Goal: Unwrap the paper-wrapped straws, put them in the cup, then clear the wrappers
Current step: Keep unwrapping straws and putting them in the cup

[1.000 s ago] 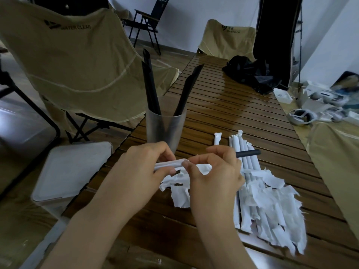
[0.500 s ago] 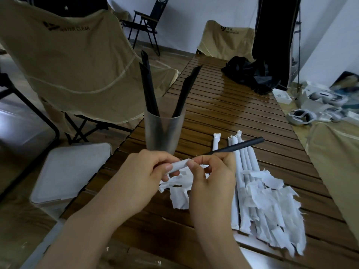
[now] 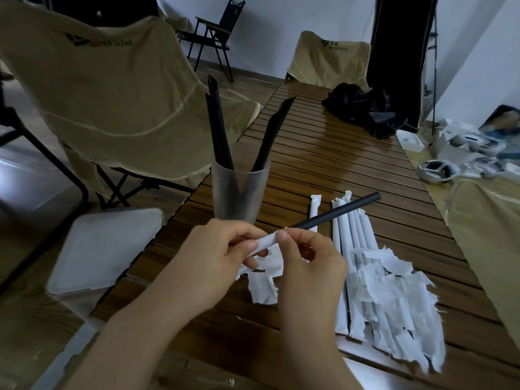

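Note:
A black straw (image 3: 337,212) sticks out up and to the right from its white paper wrapper (image 3: 266,242). My left hand (image 3: 216,263) pinches the wrapper's near end. My right hand (image 3: 309,266) pinches the straw where it leaves the paper. A frosted cup (image 3: 239,198) stands just behind my hands with several black straws (image 3: 219,130) in it. Wrapped straws (image 3: 351,249) lie in a row to the right, partly under torn wrapper scraps (image 3: 394,299). More scraps (image 3: 261,285) lie beneath my hands.
All this is on a slatted wooden table (image 3: 323,153). A black cloth bundle (image 3: 365,111) lies at its far end. A grey lidded bin (image 3: 104,249) stands left of the table, beside a beige folding chair (image 3: 112,88). White devices (image 3: 450,161) lie at the right.
The black straw has slid farther out of its wrapper to the upper right, drawn by my right hand. My left hand kept hold of the paper.

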{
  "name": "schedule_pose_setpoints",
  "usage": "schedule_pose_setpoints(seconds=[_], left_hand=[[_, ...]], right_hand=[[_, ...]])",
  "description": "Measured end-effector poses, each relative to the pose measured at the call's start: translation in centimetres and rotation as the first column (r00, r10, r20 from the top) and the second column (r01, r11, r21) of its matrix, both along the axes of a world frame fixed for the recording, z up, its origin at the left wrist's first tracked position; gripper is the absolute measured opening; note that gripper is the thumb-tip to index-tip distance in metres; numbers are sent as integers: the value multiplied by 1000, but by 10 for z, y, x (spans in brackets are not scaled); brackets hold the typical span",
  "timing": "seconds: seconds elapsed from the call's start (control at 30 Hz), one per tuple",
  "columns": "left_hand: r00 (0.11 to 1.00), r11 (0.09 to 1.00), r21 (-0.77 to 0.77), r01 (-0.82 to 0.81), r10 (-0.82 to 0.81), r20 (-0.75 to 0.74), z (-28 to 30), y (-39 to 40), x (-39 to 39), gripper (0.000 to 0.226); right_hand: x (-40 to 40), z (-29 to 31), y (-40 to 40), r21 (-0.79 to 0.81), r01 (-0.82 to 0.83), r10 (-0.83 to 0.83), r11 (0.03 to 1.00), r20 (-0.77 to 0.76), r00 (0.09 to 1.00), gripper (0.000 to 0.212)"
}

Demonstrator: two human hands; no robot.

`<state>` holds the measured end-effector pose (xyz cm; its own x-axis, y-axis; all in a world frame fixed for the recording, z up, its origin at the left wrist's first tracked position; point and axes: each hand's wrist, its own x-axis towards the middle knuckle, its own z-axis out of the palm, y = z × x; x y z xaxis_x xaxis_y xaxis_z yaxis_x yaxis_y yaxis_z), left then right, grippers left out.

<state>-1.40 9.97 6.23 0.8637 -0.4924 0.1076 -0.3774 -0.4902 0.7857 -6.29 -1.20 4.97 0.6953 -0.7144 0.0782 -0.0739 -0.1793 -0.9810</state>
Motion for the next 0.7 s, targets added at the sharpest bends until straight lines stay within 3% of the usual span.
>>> schedule_pose_setpoints(seconds=[0.37, 0.53, 0.7], left_hand=[[996, 999, 22, -24, 26, -84, 0, 1, -2, 28], [981, 993, -108, -50, 28, -193, 5, 1, -2, 26], [964, 984, -149, -99, 57, -260, 5, -1, -2, 25]], right_hand=[[-1, 3, -13, 19, -173, 174, 985, -51, 983, 13], [0, 5, -11, -16, -207, 207, 978, 13, 978, 9], [-1, 4, -4, 16, -157, 155, 987, 97, 983, 42]])
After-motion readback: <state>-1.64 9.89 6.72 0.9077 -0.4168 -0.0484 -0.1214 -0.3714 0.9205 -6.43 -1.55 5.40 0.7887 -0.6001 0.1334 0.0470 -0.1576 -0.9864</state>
